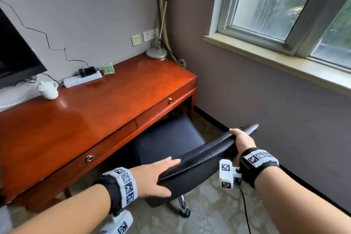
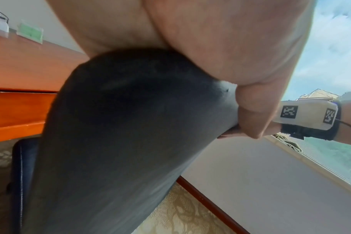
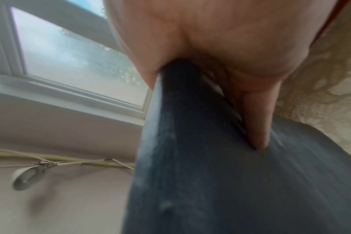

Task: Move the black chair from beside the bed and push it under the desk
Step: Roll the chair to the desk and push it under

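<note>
The black chair (image 1: 171, 138) stands at the red-brown wooden desk (image 1: 95, 112), the front of its seat under the desk edge below the right drawer. Its padded backrest (image 1: 199, 159) slants across in front of me. My left hand (image 1: 157, 175) grips the backrest's left end, fingers laid over the top and thumb on the near face. My right hand (image 1: 241, 138) grips the top near the right end. In the left wrist view my palm covers the backrest (image 2: 120, 126), with the right hand (image 2: 250, 117) beyond. In the right wrist view a thumb (image 3: 256, 123) presses the backrest (image 3: 190, 158).
On the desk stand a white lidded cup (image 1: 47, 89), a power strip (image 1: 82, 80), a green box (image 1: 108, 69) and a lamp base (image 1: 156, 53). A dark screen (image 1: 15, 59) sits at the left. The wall (image 1: 266, 119) under the window (image 1: 284, 5) runs close on the right.
</note>
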`<state>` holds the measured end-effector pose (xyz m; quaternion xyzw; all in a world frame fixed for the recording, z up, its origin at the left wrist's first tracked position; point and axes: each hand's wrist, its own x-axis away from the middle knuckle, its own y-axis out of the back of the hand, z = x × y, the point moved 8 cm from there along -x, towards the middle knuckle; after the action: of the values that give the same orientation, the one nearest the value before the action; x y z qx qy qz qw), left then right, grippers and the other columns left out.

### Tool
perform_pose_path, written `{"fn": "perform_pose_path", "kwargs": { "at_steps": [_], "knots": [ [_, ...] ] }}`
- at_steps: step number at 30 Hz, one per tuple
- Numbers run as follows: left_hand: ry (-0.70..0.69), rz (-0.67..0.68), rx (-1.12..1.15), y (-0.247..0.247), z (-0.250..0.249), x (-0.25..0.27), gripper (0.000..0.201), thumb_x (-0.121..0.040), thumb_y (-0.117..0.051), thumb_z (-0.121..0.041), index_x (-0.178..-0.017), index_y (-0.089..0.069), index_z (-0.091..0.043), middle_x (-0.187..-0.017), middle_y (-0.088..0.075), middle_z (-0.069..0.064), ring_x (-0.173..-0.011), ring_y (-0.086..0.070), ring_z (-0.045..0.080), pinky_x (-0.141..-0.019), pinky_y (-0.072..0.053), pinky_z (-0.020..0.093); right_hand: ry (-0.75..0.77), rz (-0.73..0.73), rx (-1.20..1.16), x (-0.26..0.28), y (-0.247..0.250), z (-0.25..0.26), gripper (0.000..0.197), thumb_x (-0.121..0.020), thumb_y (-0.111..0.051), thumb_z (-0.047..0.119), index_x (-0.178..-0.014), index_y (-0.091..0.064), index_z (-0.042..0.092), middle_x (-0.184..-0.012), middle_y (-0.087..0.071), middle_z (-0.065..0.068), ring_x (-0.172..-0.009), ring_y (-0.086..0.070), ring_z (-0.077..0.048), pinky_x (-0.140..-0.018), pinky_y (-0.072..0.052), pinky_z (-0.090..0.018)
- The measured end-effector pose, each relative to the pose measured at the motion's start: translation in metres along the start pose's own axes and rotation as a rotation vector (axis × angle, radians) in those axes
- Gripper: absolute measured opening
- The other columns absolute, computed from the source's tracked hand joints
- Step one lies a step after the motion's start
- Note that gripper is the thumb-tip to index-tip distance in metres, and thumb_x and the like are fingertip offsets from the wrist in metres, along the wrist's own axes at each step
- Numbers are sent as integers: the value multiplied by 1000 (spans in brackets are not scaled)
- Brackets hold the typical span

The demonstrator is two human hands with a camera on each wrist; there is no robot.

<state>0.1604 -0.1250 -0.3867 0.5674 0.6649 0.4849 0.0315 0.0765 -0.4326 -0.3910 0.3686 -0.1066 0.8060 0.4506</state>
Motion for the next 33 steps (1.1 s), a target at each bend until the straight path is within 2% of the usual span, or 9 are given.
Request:
{"fn": "perform_pose_path", "kwargs": {
  "at_steps": [3, 7, 9, 14, 17, 21, 24, 29, 33],
  "knots": [
    [31, -9, 36, 11, -4, -8, 94, -80, -67, -54, -154, -9, -57, -166, -23, -21, -141, -44, 8, -114, -35, 24, 12, 31, 4, -11, -9, 18, 28, -87, -70, 27, -104, -61, 6, -85, -63, -17, -69, -64, -35, -77, -57, -54],
    [66, -29, 107, 6, -23, -24, 91, -81, -64, -43, -153, -10, -56, -162, -30, -22, -124, -57, 11, -103, -44, 20, 19, 49, 55, -43, -7, 42, 45, -74, -74, 30, -109, -64, 4, -93, -69, -22, -74, -70, -39, -80, -53, -69],
    [85, -55, 124, 5, -39, -34, 89, -84, -62, -36, -156, -11, -52, -160, -31, -23, -113, -59, 11, -91, -46, 14, 22, 72, 77, -56, -6, 55, 38, -76, -74, 30, -103, -62, 5, -90, -68, -21, -74, -70, -38, -80, -56, -63],
    [167, -139, 132, 2, -65, -54, 87, -83, -60, -38, -158, -17, -44, -165, -26, -19, -143, -39, 5, -118, -32, 25, 58, 193, 148, -80, -5, 88, 35, -79, -75, 27, -102, -64, 2, -88, -69, -22, -83, -73, -44, -82, -53, -73],
    [236, -238, 93, -3, -73, -53, 83, -84, -60, -43, -158, -24, -41, -164, -28, -20, -147, -34, 3, -121, -26, 22, 61, 265, 209, -90, -2, 93, 36, -80, -78, 29, -100, -66, 3, -91, -72, -24, -80, -74, -44, -77, -56, -73],
    [355, -317, 51, -9, -77, -40, 71, -87, -61, -47, -153, -36, -43, -152, -47, -21, -134, -50, 3, -108, -33, 15, 41, 373, 225, -92, 3, 88, 28, -81, -78, 26, -96, -67, 5, -102, -73, -29, -94, -73, -50, -78, -54, -76],
    [471, -330, 7, -11, -73, -27, 70, -88, -59, -46, -153, -34, -46, -150, -51, -20, -132, -52, 6, -106, -37, 18, 25, 438, 239, -88, 1, 85, 23, -88, -73, 24, -98, -64, 5, -97, -70, -27, -100, -71, -51, -84, -55, -72],
    [561, -344, 8, -6, -72, -25, 63, -91, -54, -47, -149, -32, -56, -139, -61, -19, -119, -62, 10, -98, -45, 23, 23, 468, 213, -96, -7, 88, 31, -88, -71, 23, -111, -64, 2, -103, -70, -27, -87, -73, -45, -78, -58, -70],
    [593, -328, 19, -3, -69, -31, 61, -92, -52, -49, -146, -30, -62, -129, -67, -16, -107, -67, 12, -92, -50, 26, 29, 466, 213, -108, -17, 97, 27, -88, -69, 21, -108, -63, 3, -102, -70, -27, -91, -73, -45, -76, -58, -70]
  ]
}}
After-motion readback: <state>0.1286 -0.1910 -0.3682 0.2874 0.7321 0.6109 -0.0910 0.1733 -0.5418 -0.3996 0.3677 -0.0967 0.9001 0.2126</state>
